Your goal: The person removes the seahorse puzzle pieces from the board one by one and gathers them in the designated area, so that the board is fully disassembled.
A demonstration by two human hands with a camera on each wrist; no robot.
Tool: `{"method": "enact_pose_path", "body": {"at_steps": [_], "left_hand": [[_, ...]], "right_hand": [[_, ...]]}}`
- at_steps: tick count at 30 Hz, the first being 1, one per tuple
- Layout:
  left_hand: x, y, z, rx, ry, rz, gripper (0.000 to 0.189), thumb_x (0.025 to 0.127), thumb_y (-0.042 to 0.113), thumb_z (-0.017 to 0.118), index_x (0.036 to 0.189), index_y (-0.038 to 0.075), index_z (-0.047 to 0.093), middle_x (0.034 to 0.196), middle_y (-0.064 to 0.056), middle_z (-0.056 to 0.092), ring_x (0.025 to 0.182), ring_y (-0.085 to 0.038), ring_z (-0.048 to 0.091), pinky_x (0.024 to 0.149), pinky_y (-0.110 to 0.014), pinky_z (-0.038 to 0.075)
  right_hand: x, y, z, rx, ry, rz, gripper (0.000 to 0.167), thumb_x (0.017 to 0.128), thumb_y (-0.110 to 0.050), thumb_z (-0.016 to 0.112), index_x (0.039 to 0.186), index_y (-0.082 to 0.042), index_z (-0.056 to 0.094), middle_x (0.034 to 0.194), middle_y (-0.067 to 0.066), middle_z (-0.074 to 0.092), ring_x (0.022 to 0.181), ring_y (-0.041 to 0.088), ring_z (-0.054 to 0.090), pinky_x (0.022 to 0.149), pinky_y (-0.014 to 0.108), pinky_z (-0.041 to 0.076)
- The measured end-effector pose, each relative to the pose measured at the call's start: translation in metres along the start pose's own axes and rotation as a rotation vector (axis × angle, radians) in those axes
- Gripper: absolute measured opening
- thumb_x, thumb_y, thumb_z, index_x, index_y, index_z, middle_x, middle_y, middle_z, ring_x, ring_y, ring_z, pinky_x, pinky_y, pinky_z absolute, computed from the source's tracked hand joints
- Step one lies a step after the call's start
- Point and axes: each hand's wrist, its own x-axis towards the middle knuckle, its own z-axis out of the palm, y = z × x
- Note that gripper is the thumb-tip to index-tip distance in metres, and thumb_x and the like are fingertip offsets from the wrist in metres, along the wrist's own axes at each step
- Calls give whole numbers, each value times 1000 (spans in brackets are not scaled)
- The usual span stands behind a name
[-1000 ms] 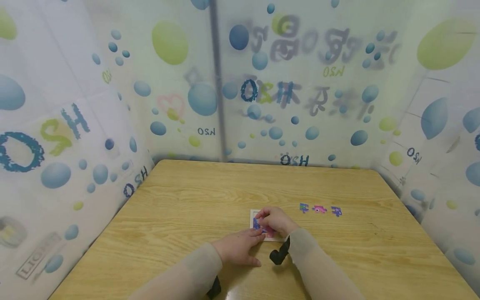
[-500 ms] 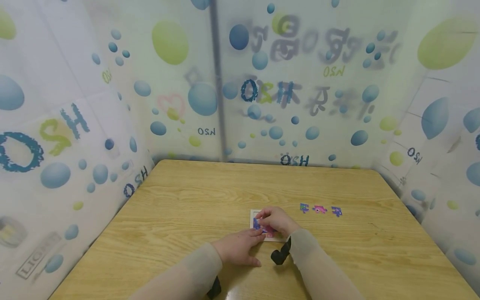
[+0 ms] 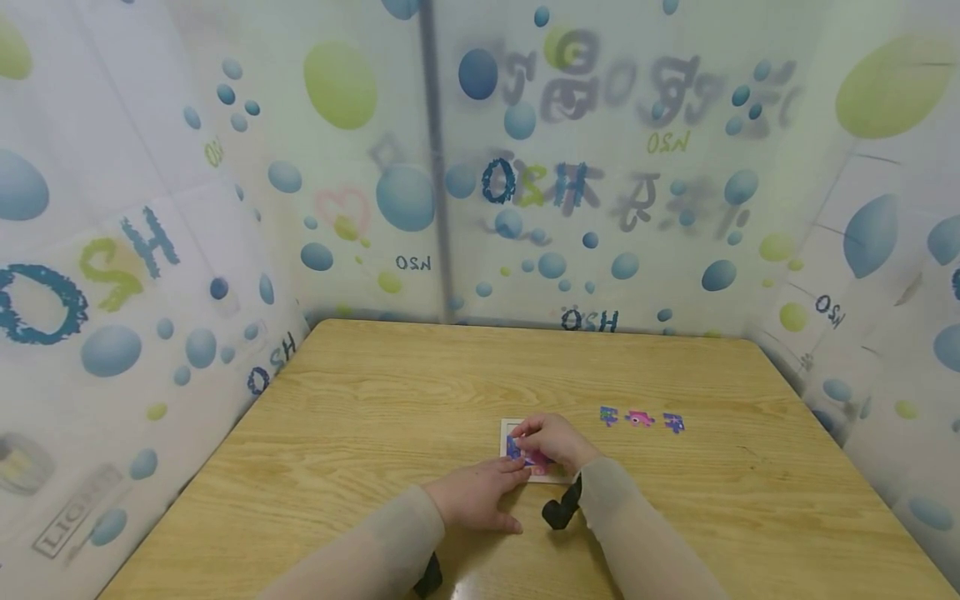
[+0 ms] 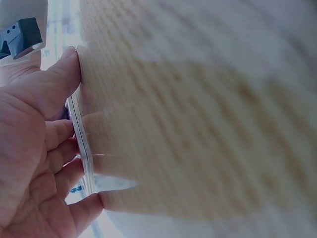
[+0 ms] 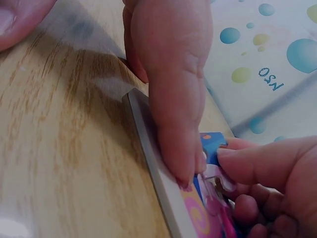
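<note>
A small jigsaw puzzle in a pale frame [image 3: 512, 427] lies on the table, partly covered by both hands. My left hand [image 3: 480, 496] rests its fingers on the near left side of the puzzle, and its thumb touches the tabletop. In the right wrist view, a left finger [image 5: 176, 124] presses down beside the frame's rim, on the pink and blue picture [image 5: 200, 213]. My right hand [image 3: 557, 442] is over the puzzle's right part, its thumb and fingers pinching a puzzle piece [image 5: 224, 182]. The fingers hide much of that piece.
Three loose puzzle pieces lie in a row to the right: a blue-green one [image 3: 608, 416], a pink one [image 3: 639, 419] and a purple-blue one [image 3: 672, 422]. The wooden table [image 3: 390, 375] is bordered by patterned curtains [image 3: 360, 192] at the back and sides.
Almost nothing differs. Both hands stay on the puzzle, with only a very slight shift of the right wrist. The three loose pieces stay where they were.
</note>
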Motion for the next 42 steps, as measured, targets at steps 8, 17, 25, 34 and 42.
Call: {"method": "enact_pose_path", "body": {"at_steps": [8, 17, 25, 34, 42], "left_hand": [[-1, -1, 0, -7, 0, -2, 79, 87, 51, 65, 150, 13, 35, 154, -7, 33, 141, -23, 30, 113, -34, 28], [-2, 0, -1, -1, 13, 4, 77, 87, 50, 65, 148, 12, 38, 153, -9, 34, 140, -24, 31, 112, -35, 30], [-2, 1, -1, 32, 22, 2, 77, 87, 51, 64, 147, 12, 40, 153, -8, 34, 140, -24, 32, 113, -33, 29], [1, 1, -1, 26, 9, -2, 76, 87, 51, 65, 148, 15, 39, 153, -7, 34, 140, -23, 32, 112, -33, 29], [1, 2, 0, 20, 4, -14, 77, 86, 52, 65, 148, 16, 39, 153, -5, 34, 140, -23, 32, 112, -34, 29]], "right_hand": [[1, 0, 2, 2, -5, -14, 14, 88, -9, 67, 101, -8, 73, 95, 6, 61, 84, 21, 51, 68, 28, 41], [-1, 1, 0, 59, -10, -19, 15, 89, -9, 65, 102, -7, 73, 101, 5, 64, 87, 20, 51, 72, 30, 41], [0, 3, -2, 122, 1, -19, 17, 87, -9, 66, 102, -6, 72, 100, 5, 64, 86, 21, 53, 72, 30, 43], [1, 4, -13, 175, -16, -65, 21, 88, -12, 67, 106, -4, 70, 98, 6, 62, 89, 21, 51, 78, 32, 39], [-5, 8, -32, 157, -6, -74, 25, 91, -23, 66, 112, -9, 65, 107, 7, 60, 101, 25, 48, 87, 39, 37]]}}
